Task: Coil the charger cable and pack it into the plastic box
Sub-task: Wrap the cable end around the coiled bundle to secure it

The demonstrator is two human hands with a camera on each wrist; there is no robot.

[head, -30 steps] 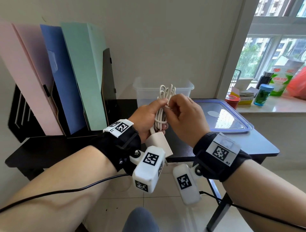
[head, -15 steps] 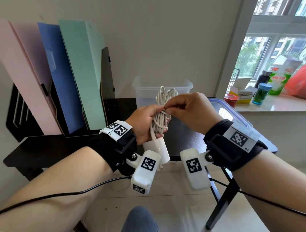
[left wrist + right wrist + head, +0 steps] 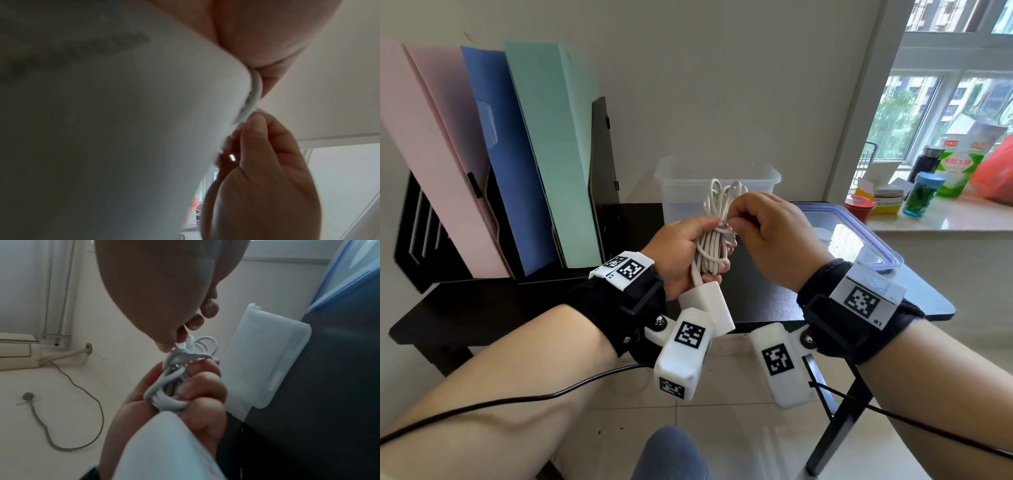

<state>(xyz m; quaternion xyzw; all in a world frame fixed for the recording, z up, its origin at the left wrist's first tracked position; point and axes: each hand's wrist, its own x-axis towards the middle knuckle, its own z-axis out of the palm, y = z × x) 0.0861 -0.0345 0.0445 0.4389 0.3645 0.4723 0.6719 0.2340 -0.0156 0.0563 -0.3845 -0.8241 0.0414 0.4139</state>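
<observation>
The white charger cable (image 3: 710, 245) is bundled into long loops held upright above the near edge of the black desk (image 3: 774, 301). My left hand (image 3: 681, 251) grips the bundle around its middle, and the white charger brick (image 3: 707, 306) hangs just below that fist. My right hand (image 3: 767, 236) pinches the loose end of the cable at the upper part of the bundle. In the right wrist view the cable (image 3: 176, 369) has a turn crossing the loops above the left fingers (image 3: 203, 382). The charger brick (image 3: 113, 121) fills most of the left wrist view. The clear plastic box (image 3: 717, 186) stands open behind the hands.
The box's blue-rimmed lid (image 3: 859, 240) lies flat on the desk to the right. Pink, blue and green file folders (image 3: 517, 154) stand in a black rack at the left. Bottles and packets (image 3: 941, 185) crowd the windowsill at the right. Tiled floor lies below the desk's front edge.
My right hand has circled round the bundle, wrapping the loose end across the loops, and now pinches it at the right side. The left hand has held the bundle nearly still.
</observation>
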